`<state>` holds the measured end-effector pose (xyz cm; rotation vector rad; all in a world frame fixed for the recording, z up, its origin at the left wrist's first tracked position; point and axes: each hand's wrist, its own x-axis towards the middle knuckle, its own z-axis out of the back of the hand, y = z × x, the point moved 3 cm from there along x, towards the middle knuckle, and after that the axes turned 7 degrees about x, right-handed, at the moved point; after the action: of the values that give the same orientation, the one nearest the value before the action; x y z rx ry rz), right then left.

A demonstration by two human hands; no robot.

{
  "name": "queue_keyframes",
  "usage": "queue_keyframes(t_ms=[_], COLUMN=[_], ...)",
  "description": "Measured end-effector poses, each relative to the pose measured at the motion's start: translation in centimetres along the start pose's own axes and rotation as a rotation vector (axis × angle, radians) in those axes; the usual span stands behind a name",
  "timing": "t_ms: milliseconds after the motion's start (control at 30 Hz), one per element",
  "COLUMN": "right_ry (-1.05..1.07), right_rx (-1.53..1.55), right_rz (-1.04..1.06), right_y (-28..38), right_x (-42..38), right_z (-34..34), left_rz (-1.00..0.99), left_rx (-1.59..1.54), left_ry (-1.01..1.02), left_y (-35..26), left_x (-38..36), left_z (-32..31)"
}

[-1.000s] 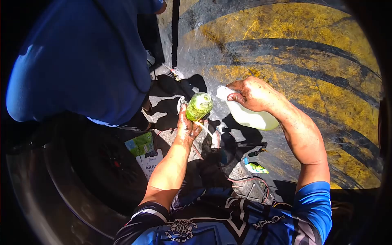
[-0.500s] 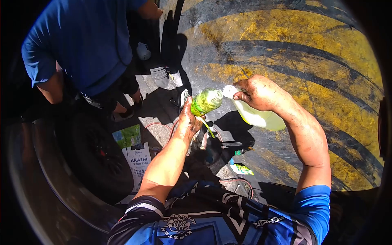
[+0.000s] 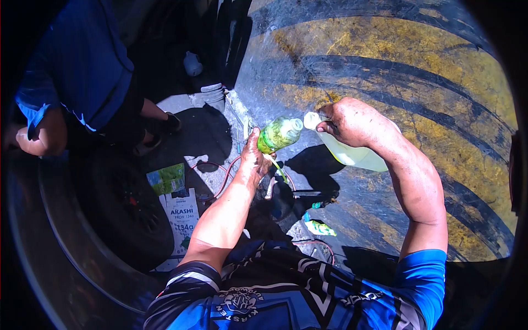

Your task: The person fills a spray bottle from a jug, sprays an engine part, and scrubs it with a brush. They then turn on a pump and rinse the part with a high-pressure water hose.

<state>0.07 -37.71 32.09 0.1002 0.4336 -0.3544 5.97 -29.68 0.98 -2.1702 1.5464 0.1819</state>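
My left hand (image 3: 254, 157) is wrapped round a clear green plastic bottle (image 3: 278, 136), which leans with its open neck to the upper right. A yellow-green strip (image 3: 280, 169) hangs below that hand. My right hand (image 3: 352, 122) is closed round the neck of a larger translucent jug (image 3: 360, 157) with pale yellow liquid in it. The jug's white mouth (image 3: 312, 120) points left, close beside the bottle's mouth, with a small gap between them. I cannot make out any stream of liquid. My right hand and forearm cover part of the jug.
A co-worker in a blue shirt (image 3: 77, 60) stands at upper left beside a car wheel (image 3: 126, 206). On the ground lie a printed white cardboard (image 3: 181, 217), a green packet (image 3: 166, 179), a reddish hose (image 3: 225, 177), stacked grey cups (image 3: 213, 94) and another packet (image 3: 320, 227).
The co-worker has shifted left and lowered an arm. My view has moved slightly. The bottle and the jug stay mouth to mouth, both still held.
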Motion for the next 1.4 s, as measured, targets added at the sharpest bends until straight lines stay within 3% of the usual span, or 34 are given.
queue_keyframes(t_ms=[1400], right_ry=[0.114], right_rx=[-0.122], right_rz=[-0.137], right_y=[0.6], right_x=[1.4], right_z=[0.1], left_rz=[0.006], left_rx=[0.064], left_ry=[-0.089], left_y=[-0.4], left_x=[0.2], left_z=[0.5])
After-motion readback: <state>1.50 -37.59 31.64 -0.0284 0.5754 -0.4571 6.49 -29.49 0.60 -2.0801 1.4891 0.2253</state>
